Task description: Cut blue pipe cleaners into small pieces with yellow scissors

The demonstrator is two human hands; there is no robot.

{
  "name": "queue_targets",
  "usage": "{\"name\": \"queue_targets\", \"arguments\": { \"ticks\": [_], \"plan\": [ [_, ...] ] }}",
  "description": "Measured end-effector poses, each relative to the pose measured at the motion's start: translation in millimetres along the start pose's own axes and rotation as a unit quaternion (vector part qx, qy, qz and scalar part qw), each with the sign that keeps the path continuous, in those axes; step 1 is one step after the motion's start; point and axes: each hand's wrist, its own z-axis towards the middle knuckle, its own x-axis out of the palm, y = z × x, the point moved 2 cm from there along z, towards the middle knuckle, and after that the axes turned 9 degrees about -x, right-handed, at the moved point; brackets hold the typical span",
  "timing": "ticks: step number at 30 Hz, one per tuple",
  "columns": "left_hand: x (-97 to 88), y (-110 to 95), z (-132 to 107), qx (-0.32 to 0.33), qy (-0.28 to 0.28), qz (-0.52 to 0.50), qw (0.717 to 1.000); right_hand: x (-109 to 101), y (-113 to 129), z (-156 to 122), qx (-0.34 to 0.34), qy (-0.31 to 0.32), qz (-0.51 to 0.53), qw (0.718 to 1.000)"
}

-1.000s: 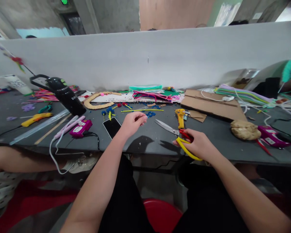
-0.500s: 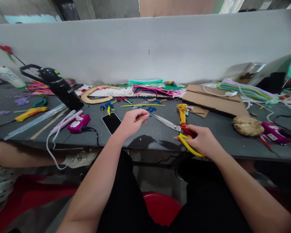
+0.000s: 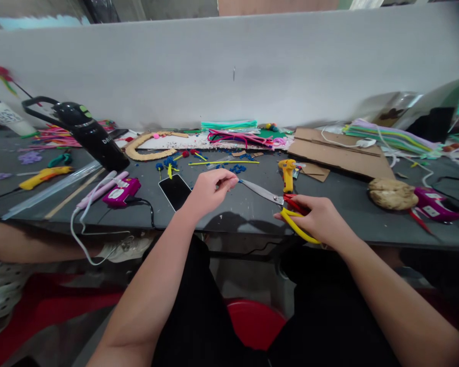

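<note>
Near the middle of the table, my left hand (image 3: 214,187) is closed in a pinch on a small blue piece (image 3: 240,181), which looks like a bit of pipe cleaner; most of it is hidden by the fingers. My right hand (image 3: 313,216) grips scissors (image 3: 260,192) with red and yellow handles. The blades point left, look closed together, and their tips meet the blue piece at my left fingertips. Several blue scraps (image 3: 237,168) lie just beyond. A phone (image 3: 175,191) rests left of my left hand, with a yellow-and-blue pipe-cleaner flower (image 3: 170,166) at its top edge.
A yellow glue gun (image 3: 287,174) stands behind the scissors, before flat cardboard (image 3: 336,150). Leftward are a black bottle (image 3: 95,137), a magenta power adapter (image 3: 121,192) and another glue gun (image 3: 46,177). Pink pipe cleaners (image 3: 237,137) lie at the back. Another person's leg (image 3: 42,242) shows at left.
The scissor blades have closed from slightly apart, and their tips have come left to the blue piece at my left fingertips. The view has shifted slightly.
</note>
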Motion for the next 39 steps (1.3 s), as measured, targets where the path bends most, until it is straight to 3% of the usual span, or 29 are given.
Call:
{"name": "queue_targets", "arguments": {
  "ticks": [39],
  "plan": [
    [-0.2, -9.1, -2.5, -0.029, -0.002, -0.012, 0.999, 3.1, 3.5, 0.5, -0.01, -0.003, -0.003, 1.0]
  ]
}}
